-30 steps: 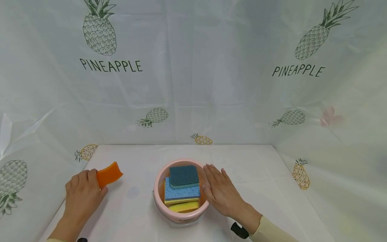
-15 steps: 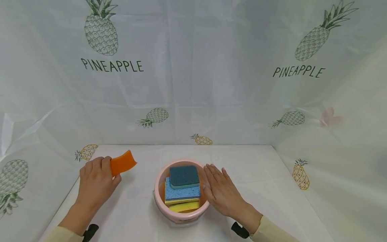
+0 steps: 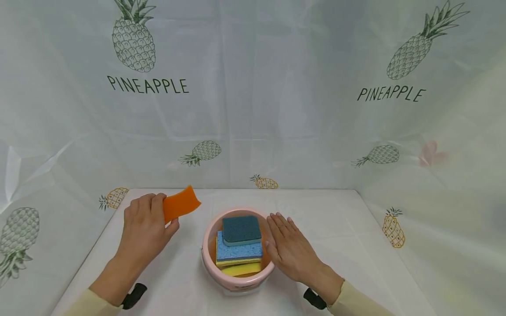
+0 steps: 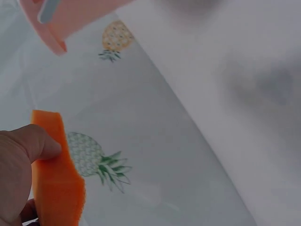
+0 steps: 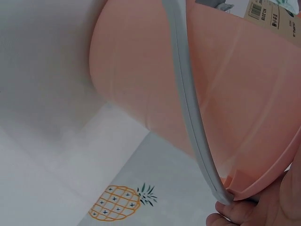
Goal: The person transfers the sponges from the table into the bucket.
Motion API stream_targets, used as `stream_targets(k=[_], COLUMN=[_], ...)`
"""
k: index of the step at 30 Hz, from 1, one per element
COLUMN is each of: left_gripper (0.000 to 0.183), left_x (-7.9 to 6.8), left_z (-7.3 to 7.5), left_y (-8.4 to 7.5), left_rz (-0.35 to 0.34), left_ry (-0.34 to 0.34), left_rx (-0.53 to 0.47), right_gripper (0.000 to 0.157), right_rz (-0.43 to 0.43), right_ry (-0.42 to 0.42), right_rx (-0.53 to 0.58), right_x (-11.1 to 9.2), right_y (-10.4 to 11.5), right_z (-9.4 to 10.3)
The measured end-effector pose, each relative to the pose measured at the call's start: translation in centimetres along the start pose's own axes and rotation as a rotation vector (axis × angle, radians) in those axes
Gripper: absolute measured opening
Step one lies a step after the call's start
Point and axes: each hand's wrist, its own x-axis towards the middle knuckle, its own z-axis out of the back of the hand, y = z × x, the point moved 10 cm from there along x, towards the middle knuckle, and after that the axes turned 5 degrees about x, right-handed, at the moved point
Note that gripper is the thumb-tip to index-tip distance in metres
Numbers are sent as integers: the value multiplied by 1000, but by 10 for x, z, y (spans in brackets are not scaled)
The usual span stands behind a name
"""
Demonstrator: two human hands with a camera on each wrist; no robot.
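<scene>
Between thumb and fingers, my left hand [image 3: 146, 226] pinches an orange sponge [image 3: 182, 203], raised left of a pink bucket [image 3: 209, 264]. In the left wrist view the thumb presses on the flat face of this slightly bent sponge [image 4: 59, 188]. Inside the bucket lies a stack: a dark green sponge [image 3: 241, 230] on top, a blue-and-yellow sponge [image 3: 239, 252] below it, and a yellow piece [image 3: 243, 269] lowest. My right hand [image 3: 294, 252] rests at the bucket's right rim, fingers straight. In the right wrist view its fingertips are beside the end of the grey handle [image 5: 188, 103].
A white sheet covers the table [image 3: 336, 228]. Behind and at both sides hangs a pale curtain [image 3: 276, 109] printed with pineapples. Dark bands [image 3: 134, 296] show at both wrists. A label [image 5: 273, 21] is on the bucket's side.
My left hand has moved right and away from me, carrying the orange sponge closer to the bucket. My right hand and the stacked sponges have stayed in place.
</scene>
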Motion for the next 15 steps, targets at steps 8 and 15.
stream_targets(k=[8, 15], left_gripper=[64, 68], left_x=[9, 12], left_z=[9, 10], left_y=[-20, -41], left_rz=[-20, -26], left_ry=[13, 113], left_rx=[-20, -23], right_gripper=[65, 66], right_rz=[-1, -3], right_ry=[-1, -3], right_rx=[-3, -1], right_x=[0, 0], right_y=[1, 1], right_z=[1, 1])
